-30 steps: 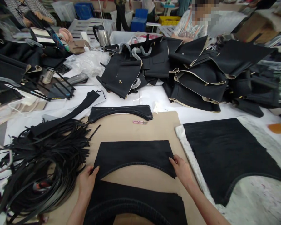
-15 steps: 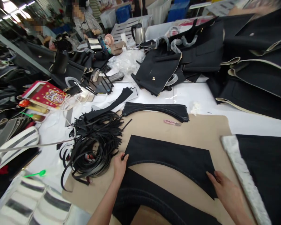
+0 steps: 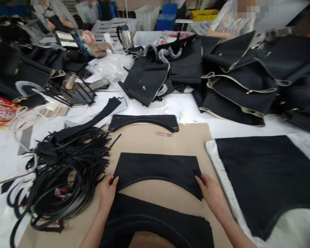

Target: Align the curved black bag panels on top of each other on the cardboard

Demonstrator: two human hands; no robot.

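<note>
Between my hands is a black curved fabric panel [image 3: 158, 167], with a straight far edge and an arched, stitched near edge. My left hand [image 3: 107, 189] pinches its left end between thumb and fingers. At the other end, my right hand [image 3: 209, 191] is closed on the right edge. Closer to me, a second black panel [image 3: 155, 212] with an arched stitched edge lies on the tan board [image 3: 147, 143]. Beyond the held panel rests a narrow stack of curved black pieces [image 3: 144, 122]. Pink thread snips [image 3: 164, 134] lie just in front of that stack.
A tangled heap of black strips [image 3: 67, 179] sits at the left. On the right, a large black piece [image 3: 260, 172] lies over white material. Black bags [image 3: 147, 79] pile up at the back near a kettle [image 3: 125, 37]. A co-worker [image 3: 229, 20] is across the table.
My view has swung right, so the scene shifts left. Both hands still hold the panel, which now looks more level. The large black piece on the right shows more fully.
</note>
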